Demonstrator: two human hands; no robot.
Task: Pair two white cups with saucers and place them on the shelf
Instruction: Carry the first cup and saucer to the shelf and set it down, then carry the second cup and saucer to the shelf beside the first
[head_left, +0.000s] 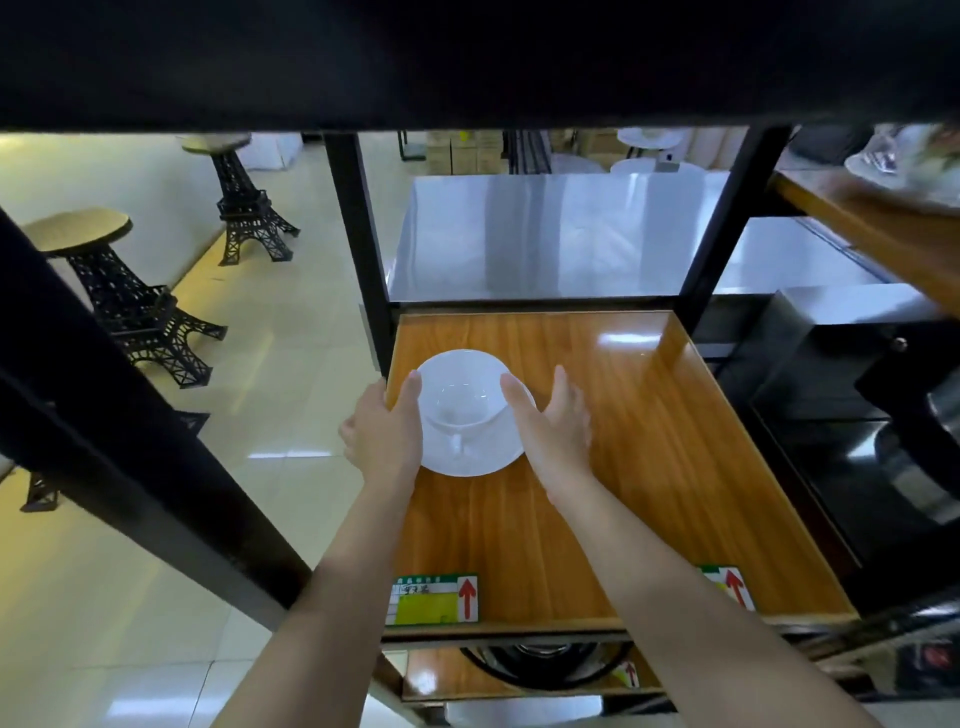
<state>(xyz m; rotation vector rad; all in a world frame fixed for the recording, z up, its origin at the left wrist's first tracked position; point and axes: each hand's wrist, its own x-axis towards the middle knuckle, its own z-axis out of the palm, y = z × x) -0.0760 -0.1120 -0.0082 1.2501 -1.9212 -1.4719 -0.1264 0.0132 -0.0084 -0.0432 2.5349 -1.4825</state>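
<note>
Both forearms reach in over the wooden shelf (623, 467). Between the open left hand (382, 428) and open right hand (553, 421) sits a white cup (460, 410) on its saucer (467, 462), fingers flanking the rim. A black post (358, 249) stands just beyond the left hand.

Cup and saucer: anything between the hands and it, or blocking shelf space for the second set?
Nothing visible. The left hand and right hand flank the saucer holding the cup; the shelf to its right is bare.
</note>
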